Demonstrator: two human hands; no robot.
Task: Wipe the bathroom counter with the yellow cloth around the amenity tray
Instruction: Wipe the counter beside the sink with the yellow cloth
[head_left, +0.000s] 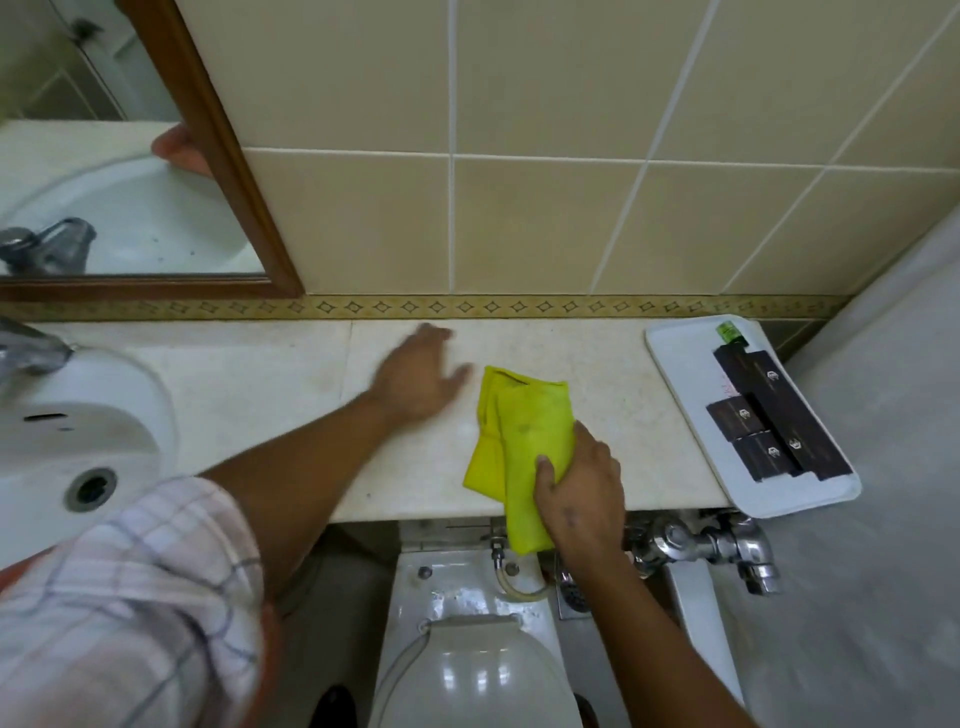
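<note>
**Two hands on the counter, cloth laid down mid-wipe**

Most of the counter (597, 374) lies bare between the sink (78, 415) on the left and the white tray (675, 353) at the far right end, whose near corner sticks out past the front edge. Dark boxes (769, 421) sit in the tray, well apart from both hands.

The yellow cloth (519, 421) lies folded near the middle of the counter, its lower end hanging over the front edge above the toilet (478, 670). The right hand (582, 493) grips its near right part, fingers closed on the fabric. The left hand (415, 379) is blurred, spread flat and holding nothing, just left of the cloth; whether it touches the stone I cannot tell.

The wiping looks under way on the middle stretch. Next the cloth would need sweeping rightward to the tray's edge, then along its front and back sides, without nudging the overhanging tray.
</note>
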